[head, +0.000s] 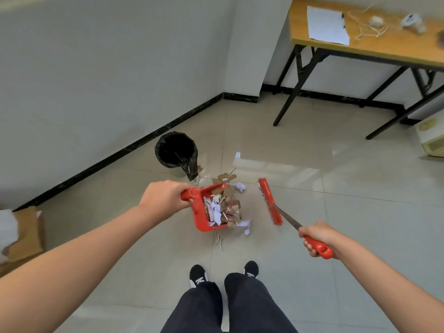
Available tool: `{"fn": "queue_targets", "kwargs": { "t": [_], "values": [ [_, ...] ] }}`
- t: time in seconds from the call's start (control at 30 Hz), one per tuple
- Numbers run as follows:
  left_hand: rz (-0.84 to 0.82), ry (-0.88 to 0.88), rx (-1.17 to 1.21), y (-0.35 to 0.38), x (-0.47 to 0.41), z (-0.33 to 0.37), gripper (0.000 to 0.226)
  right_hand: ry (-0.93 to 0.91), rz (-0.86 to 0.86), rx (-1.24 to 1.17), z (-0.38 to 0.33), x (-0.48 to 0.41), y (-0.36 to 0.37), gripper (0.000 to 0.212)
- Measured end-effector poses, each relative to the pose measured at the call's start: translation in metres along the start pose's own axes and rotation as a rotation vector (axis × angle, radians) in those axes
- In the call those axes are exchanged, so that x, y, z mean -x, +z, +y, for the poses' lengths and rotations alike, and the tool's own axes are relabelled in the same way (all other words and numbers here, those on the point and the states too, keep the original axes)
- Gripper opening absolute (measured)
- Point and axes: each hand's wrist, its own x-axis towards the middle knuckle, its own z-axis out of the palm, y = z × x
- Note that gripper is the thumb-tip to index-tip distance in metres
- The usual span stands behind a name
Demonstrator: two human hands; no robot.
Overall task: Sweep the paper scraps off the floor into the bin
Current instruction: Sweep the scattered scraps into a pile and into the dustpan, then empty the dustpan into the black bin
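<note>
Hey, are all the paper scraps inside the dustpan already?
No, several scraps lie on the floor beyond the open edge of the dustpan, which the left hand holds.

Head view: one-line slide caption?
Left hand holds a scrap-filled red dustpan; right hand holds the red brush beside it, bin beyond.

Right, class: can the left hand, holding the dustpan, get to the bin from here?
Probably yes: the left hand grips the dustpan near the open bin, and nothing stands between them.

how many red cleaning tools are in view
2: the red dustpan in the left hand, full of paper scraps, and the red broom in the right hand. None seem hidden.
</note>
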Motion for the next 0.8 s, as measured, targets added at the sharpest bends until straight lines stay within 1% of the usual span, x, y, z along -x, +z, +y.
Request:
{"fn": "queue_targets", "kwargs": {
  "t": [0.1,0.2,0.23,0.33,0.5,0.63,0.8],
  "values": [
    [0.049,-0.029,0.047,-0.017,0.01,0.012,0.023,-0.02,0.022,0.031,0.0,-0.003,-0.013,0.01],
    [0.094,-0.102,0.094,-0.036,0.022,0.024,0.019,-0.015,0.011,0.018,0.004,-0.008,-0.028,0.004],
    [0.11,-0.125,0.115,-0.042,0.026,0.028,0.018,-0.008,0.004,0.011,0.007,-0.011,-0.033,0.006],
    [0.155,-0.186,0.187,-0.065,0.039,0.037,0.017,0.006,-0.051,-0.007,0.014,-0.019,-0.049,0.003],
    [0.259,-0.293,0.309,-0.102,0.073,0.032,0.014,0.025,-0.125,0.045,0.019,-0.029,-0.064,0.01],
    [0.34,-0.405,0.553,-0.114,0.094,0.016,0.014,0.039,-0.18,0.129,0.016,-0.04,-0.063,0.009],
    [0.489,-0.557,0.751,-0.118,0.108,0.0,0.01,0.036,-0.216,0.217,-0.002,-0.043,-0.042,0.01]
  ]
}}
